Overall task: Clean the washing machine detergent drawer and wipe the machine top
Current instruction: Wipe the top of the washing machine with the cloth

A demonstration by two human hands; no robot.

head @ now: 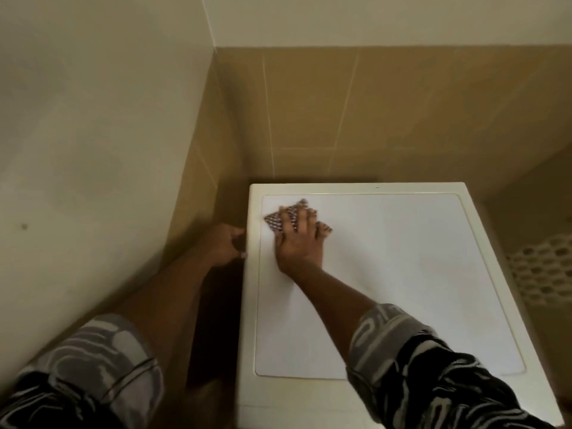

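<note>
Wiping of the machine top is under way in the head view, and I judge it to be partway through. The right hand point(298, 239) presses a patterned brown-and-white cloth point(274, 222) flat onto the far left corner of the flat white washing machine top point(402, 274). Its fingers are straight and spread apart over the fabric. The left hand point(227, 244) grips the machine at its left rim, fingers curled round the edge. The panel to the right and near looks smooth, matte and free of visible marks. Dim light and blur would hide fine dust, so I cannot tell how much is already wiped. The detergent drawer is out of sight, so its state cannot be told. A white perforated basket point(538, 270) stands to the right of the machine, below the tan tiled wall point(402, 103).
</note>
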